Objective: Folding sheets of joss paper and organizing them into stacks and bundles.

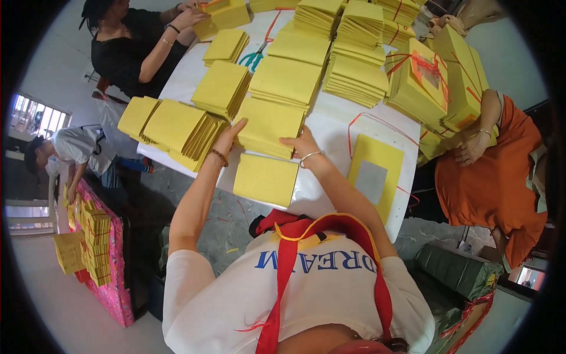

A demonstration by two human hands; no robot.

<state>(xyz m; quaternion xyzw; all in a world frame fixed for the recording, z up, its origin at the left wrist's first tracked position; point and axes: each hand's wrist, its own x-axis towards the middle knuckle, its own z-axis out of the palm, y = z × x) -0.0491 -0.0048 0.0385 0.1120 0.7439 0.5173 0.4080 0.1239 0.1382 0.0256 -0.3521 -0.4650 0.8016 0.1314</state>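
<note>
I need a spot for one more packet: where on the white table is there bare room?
Likely best: the white table right of the right hand, bordered by the central stacks, red cord and yellow board. A smaller patch lies between the near packet and the right forearm. Crowded: the central rows, the left-corner stacks and the tied bundles at far right.

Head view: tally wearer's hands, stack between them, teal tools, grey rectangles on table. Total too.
Hands: 2 (left hand, right hand)
Yellow stack between them: 1
Teal tool: 1
Grey rectangle: 1
Total: 5
</note>
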